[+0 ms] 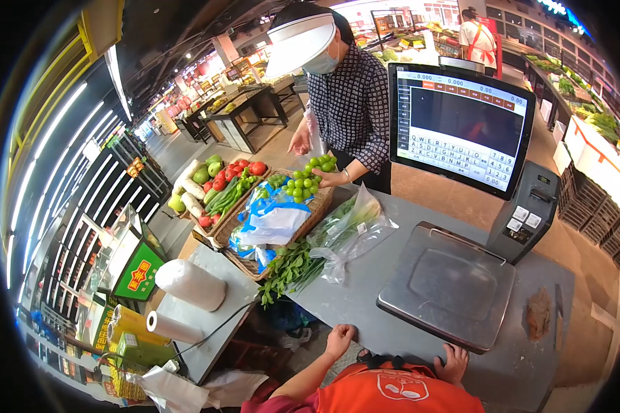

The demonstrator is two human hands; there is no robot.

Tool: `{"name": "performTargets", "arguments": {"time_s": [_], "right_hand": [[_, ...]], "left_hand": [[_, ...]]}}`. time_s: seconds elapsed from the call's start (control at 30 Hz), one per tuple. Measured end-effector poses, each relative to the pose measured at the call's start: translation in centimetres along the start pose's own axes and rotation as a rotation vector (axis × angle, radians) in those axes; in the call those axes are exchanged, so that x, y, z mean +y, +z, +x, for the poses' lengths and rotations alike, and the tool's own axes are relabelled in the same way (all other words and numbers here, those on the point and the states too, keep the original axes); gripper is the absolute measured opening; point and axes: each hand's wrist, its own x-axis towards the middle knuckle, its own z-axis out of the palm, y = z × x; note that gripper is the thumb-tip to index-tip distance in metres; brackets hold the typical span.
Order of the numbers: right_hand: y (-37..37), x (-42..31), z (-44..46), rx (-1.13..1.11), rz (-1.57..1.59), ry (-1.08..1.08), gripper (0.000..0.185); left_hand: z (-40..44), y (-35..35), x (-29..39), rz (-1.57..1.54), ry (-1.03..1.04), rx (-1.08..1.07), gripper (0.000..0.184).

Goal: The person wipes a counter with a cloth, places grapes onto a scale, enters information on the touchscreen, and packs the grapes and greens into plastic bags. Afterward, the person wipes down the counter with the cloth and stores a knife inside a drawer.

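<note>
My left hand is curled closed at the near edge of the grey counter, with nothing visible in it. Beside the scale, my right hand lies on the counter with its fingers apart, close to the near edge of the metal weighing plate. Across the counter, a person in a white visor holds a bunch of green grapes over a wicker basket. Leafy greens and a clear bag of green vegetables lie between that basket and the scale.
A touch screen and label printer stand behind the scale. A knife and a brown scrap lie at right. Leftward are a plastic bag roll, a smaller white roll and a basket of tomatoes and other vegetables.
</note>
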Motion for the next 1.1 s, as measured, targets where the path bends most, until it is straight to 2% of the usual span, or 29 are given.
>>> {"name": "performTargets", "arguments": {"time_s": [0.1,0.2,0.3,0.37,0.43,0.5,0.57,0.63,0.67,0.77,0.83,0.87,0.97,1.1], "right_hand": [[0.1,0.0,0.0,0.004,0.002,0.002,0.047],[0.0,0.0,0.0,0.027,-0.008,-0.015,0.047],[0.1,-0.1,0.0,0.042,-0.016,-0.020,0.047],[0.1,-0.2,0.1,0.054,-0.018,-0.025,0.047],[0.0,-0.4,0.1,0.069,-0.018,-0.033,0.047],[0.0,-0.5,0.1,0.043,-0.025,-0.002,0.046],[-0.2,-0.7,0.0,0.042,-0.027,0.006,0.045],[-0.6,-1.3,0.2,0.067,-0.019,-0.016,0.044],[-0.6,-1.3,0.2,0.062,-0.017,-0.011,0.044],[-0.3,-1.2,0.2,0.058,-0.022,-0.002,0.043],[-0.1,-1.1,0.3,0.065,-0.037,0.000,0.042],[0.0,-1.1,0.2,0.062,-0.035,0.013,0.042],[0.3,-1.2,0.2,0.058,-0.041,0.049,0.042],[0.7,-0.9,0.2,0.064,-0.072,0.057,0.042]], "left_hand": [[1.1,-0.1,-1.4,-0.211,-0.072,-0.081,0.019],[3.0,-0.9,-2.1,-0.225,-0.055,-0.017,0.019],[5.2,-4.0,0.9,-0.159,0.045,0.109,0.018],[6.9,-7.2,3.9,0.053,0.239,0.283,0.028],[9.2,-11.8,7.8,0.207,0.565,0.517,0.044],[11.8,-16.1,9.6,0.537,0.658,0.750,0.059],[13.1,-19.1,12.8,0.335,0.473,0.808,0.071],[14.4,-21.2,14.4,0.346,0.283,0.741,0.082],[15.6,-21.5,13.2,0.368,0.398,0.805,0.068],[18.4,-21.6,9.1,0.555,0.097,0.370,0.044],[18.5,-19.8,6.7,0.479,0.334,0.387,0.026],[18.6,-19.1,5.6,0.536,0.373,0.331,0.027],[18.4,-18.8,5.6,0.504,0.407,0.428,0.027],[19.7,-21.9,6.6,0.416,0.573,0.693,0.023]]}}
